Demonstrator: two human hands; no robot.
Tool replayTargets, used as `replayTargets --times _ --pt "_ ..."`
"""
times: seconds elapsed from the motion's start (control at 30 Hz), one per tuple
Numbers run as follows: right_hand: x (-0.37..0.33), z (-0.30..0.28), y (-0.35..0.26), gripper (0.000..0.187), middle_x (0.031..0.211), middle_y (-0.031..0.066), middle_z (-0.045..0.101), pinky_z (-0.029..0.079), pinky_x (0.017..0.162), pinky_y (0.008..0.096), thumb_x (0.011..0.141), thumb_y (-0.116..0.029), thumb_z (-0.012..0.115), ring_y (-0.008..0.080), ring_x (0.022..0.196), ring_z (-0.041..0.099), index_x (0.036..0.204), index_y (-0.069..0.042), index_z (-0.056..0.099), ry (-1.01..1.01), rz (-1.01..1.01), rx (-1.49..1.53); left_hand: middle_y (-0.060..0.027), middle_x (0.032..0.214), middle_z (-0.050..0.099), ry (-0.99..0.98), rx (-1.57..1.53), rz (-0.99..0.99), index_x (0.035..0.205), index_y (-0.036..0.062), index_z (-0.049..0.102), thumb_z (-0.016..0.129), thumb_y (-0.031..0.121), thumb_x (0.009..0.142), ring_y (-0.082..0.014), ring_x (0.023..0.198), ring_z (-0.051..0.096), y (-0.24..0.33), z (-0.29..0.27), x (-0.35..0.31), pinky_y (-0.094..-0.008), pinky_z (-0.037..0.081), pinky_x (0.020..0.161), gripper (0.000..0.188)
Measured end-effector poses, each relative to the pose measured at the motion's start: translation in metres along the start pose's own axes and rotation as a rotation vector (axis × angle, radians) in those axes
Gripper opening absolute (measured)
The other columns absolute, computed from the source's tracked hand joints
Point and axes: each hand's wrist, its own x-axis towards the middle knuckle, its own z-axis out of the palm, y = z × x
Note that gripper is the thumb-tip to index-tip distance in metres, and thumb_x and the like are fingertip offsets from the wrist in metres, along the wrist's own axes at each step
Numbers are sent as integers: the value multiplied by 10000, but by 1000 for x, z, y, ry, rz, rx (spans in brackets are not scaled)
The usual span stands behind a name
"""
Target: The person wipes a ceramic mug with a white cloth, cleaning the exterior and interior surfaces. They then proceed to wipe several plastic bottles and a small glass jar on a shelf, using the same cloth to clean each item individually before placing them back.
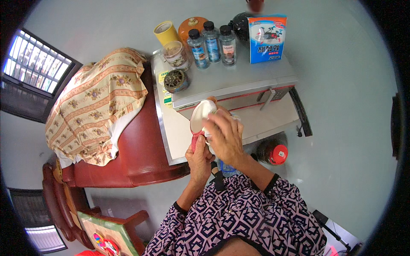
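Note:
My left hand [199, 164] is closed around the red handle of an oval thing with a pale face and a red rim [197, 121], which looks like a hand mirror. It is held tilted up in front of my body. Over its right side lies my right hand [226, 143], its fingers bent and slightly smeared by motion. White cloth [208, 107] shows above and beside those fingers, bunched against the oval face. The right palm and part of the cloth are hidden.
Beyond my hands stands a silver microwave [230, 85] on a pale table [179, 138]. On top are clear bottles [212, 45] with black caps, a blue packet [267, 40] and a round tin [175, 81]. A red-lidded jar [277, 154] is lower right; a red sofa [141, 158] is left.

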Motion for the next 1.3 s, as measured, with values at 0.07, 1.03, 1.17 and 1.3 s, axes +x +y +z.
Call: replayTargets --times 0.07,1.03,1.17,1.3 --pt "12 -8 3 470 1190 70 504 305 890 381 710 -21 604 257 1146 469 1171 -70 523 -3 55 21 79 536 347 6 -20 -42 875 120 521 507 312 939 -42 453 331 5 11 -3 -226 295 419 202" --pt "-18 -55 14 329 1112 178 540 416 840 422 811 -46 532 348 1018 526 1135 0 501 138 277 55 64 514 299 -152 28 -6 691 149 427 542 311 923 -57 451 258 4 28 -39 -235 203 412 306" --pt "-3 -55 69 203 905 197 597 449 737 402 896 -100 475 350 853 584 1057 11 525 -72 561 468 61 514 278 -216 73 8 674 161 390 529 320 926 -61 457 249 9 31 -42 -229 207 420 329" --pt "-5 -56 83 200 892 186 598 463 721 384 921 -109 439 335 823 594 1055 11 527 -100 495 504 68 513 278 -194 28 1 644 158 390 550 323 917 -58 452 250 12 31 -37 -235 194 411 356"
